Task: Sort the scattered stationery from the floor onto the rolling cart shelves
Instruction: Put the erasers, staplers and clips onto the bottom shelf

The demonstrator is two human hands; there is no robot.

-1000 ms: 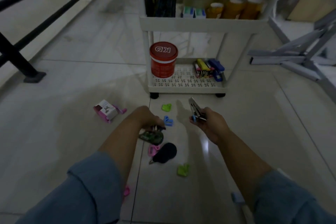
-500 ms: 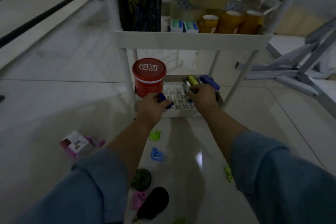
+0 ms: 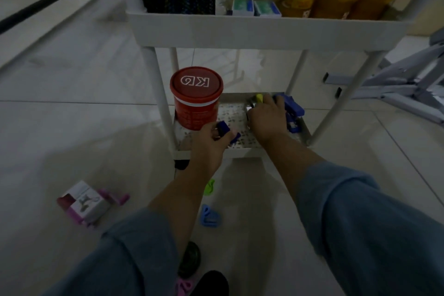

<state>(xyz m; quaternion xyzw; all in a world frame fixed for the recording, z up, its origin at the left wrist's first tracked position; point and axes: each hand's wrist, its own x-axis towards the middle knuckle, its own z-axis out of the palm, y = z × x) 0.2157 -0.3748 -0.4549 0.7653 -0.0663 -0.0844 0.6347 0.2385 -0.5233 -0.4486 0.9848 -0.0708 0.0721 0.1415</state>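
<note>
Still on floor, left to right: pink-and-white small box, green plastic clip, blue plastic clip, dark green tape roll, pink clip, black rounded item. Left hand pinching dark blue binder clip over white perforated bottom cart shelf, beside red lidded tub. Right hand lowered among yellow and blue staplers; grip hidden, cannot tell. Roughly mid-task.
</note>
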